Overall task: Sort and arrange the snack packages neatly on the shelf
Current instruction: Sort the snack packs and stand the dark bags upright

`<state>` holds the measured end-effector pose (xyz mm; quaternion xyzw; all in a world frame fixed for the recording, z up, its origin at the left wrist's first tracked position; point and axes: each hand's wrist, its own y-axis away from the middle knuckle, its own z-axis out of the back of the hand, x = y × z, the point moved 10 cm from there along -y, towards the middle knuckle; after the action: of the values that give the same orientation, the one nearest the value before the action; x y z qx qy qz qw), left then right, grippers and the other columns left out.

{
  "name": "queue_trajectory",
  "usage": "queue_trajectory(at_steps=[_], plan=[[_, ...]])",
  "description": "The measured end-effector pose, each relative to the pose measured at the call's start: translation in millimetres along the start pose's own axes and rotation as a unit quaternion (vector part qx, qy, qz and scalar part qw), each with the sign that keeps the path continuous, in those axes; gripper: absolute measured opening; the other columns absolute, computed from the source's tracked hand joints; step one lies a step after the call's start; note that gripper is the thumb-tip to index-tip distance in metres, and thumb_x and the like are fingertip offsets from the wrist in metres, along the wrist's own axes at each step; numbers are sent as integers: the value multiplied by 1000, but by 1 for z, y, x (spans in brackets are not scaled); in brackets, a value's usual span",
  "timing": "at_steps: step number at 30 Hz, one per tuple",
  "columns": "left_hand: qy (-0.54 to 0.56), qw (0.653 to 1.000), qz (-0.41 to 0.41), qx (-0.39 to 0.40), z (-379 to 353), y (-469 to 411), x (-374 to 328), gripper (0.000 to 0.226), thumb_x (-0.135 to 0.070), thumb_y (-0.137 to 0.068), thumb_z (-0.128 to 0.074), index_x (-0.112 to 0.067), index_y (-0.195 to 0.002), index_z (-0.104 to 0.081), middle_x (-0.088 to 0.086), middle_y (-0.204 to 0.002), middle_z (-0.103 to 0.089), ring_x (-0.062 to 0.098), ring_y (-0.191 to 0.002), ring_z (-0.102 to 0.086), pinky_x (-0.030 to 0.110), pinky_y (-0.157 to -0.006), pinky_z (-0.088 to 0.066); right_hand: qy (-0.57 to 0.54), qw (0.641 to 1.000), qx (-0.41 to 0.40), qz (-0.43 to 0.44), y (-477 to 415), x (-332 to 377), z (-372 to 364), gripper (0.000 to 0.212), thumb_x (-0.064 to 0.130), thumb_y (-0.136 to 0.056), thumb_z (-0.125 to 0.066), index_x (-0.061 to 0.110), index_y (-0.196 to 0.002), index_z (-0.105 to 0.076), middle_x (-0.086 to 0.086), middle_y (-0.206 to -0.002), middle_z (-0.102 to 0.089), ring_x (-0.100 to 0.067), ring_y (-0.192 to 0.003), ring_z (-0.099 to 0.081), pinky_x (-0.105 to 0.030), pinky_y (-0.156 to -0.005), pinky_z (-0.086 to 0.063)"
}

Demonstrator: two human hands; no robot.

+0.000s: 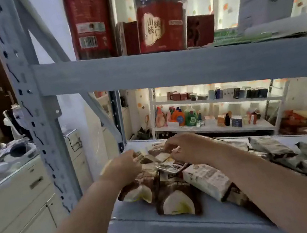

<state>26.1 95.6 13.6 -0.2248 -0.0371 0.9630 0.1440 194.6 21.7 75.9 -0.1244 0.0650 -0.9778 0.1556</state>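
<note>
- The grey metal rack (141, 72) fills the view, with its crossbeam running from 9 to 3 o'clock.
- A white drawer cabinet (16, 198) stands at 8 o'clock, beside the rack's upright.
- The rack's middle shelf (139, 213) at 6 o'clock carries the snack packages (205, 180). They lie in a loose heap from the centre out to 4 o'clock, some overlapping.
- Two brown-and-white bags (176, 201) lie flat at the heap's near edge.
- A red-labelled jar (159, 18) and a tall red canister (90, 25) stand upright on the top shelf at 12 o'clock.
- A white display shelf (211, 129) with detergent bottles (184, 115) stands behind the rack, at 3 o'clock.
- The right hand (188, 149) hangs over the back of the heap with its fingers curled down. Blur hides whether it grips anything.
- The left hand (123, 169), just at 9 o'clock of the right, pinches the edge of a small packet (145, 157) with its fingertips.
</note>
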Motion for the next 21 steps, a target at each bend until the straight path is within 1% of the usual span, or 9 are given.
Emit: queue_trajectory(at_steps=[2,4,7,9,12,14,15,18,21], plan=[[-41,999,-5,14,-8,-29,-1,40,-30,-87,-49,-23,-127,-52,7,-122,-61,27,-104,-60,36,-87,-49,24,999,20,-24,-32,-11,-8,28,29,-91,-59,29,-119,-64,5,-117,-61,-14,-101,-55,-34,-87,-47],[-81,994,-34,64,-26,-54,-9,45,-30,-90,-47,-24,-134,-50,7,-135,-54,27,-116,-55,36,-93,-47,48,997,44,-51,-62,-26,-21,33,36,-93,-60,30,-125,-59,4,-124,-61,-17,-106,-56,-37,-89,-47],[-162,980,-65,95,-47,-82,-18,39,-30,-92,-45,-21,-127,-58,11,-131,-55,28,-114,-55,36,-94,-47,74,990,105,-65,-100,-44,-52,40,34,-95,-59,35,-134,-53,4,-133,-59,-19,-115,-55,-36,-95,-44],[-180,976,-63,105,-51,-96,-19,39,-32,-92,-45,-17,-124,-59,13,-129,-54,29,-112,-55,38,-95,-47,88,983,147,-67,-118,-52,-65,45,35,-93,-61,36,-137,-51,5,-135,-58,-19,-118,-55,-32,-94,-42],[-183,972,-62,132,-53,-111,-21,39,-41,-87,-54,-16,-117,-62,11,-117,-56,25,-100,-55,37,-88,-49,95,977,177,-66,-138,-61,-73,61,56,-85,-64,35,-141,-48,3,-137,-55,-23,-123,-52,-32,-92,-39],[-192,969,-76,133,-54,-120,-21,41,-46,-85,-56,-15,-112,-62,9,-106,-57,23,-91,-54,35,-80,-49,115,971,200,-64,-147,-68,-82,62,50,-86,-65,36,-143,-44,3,-140,-53,-23,-124,-51,-37,-99,-42],[-187,971,-78,126,-54,-124,-19,39,-45,-87,-54,-14,-111,-61,9,-107,-55,23,-90,-54,35,-80,-49,120,967,215,-67,-150,-72,-87,63,46,-87,-66,36,-144,-43,3,-140,-53,-23,-125,-51,-40,-102,-42],[-170,976,-74,111,-56,-137,-6,33,-38,-91,-48,-18,-116,-57,10,-120,-47,27,-100,-55,41,-90,-49,126,959,242,-74,-155,-86,-99,72,46,-83,-70,36,-147,-38,1,-140,-52,-24,-123,-50,-42,-100,-43],[-156,979,-71,112,-56,-147,2,36,-33,-93,-47,-18,-125,-53,11,-128,-45,29,-111,-52,41,-98,-44,130,965,220,-61,-166,-96,-95,75,43,-82,-73,33,-148,-38,-1,-140,-52,-25,-121,-51,-35,-92,-43]])
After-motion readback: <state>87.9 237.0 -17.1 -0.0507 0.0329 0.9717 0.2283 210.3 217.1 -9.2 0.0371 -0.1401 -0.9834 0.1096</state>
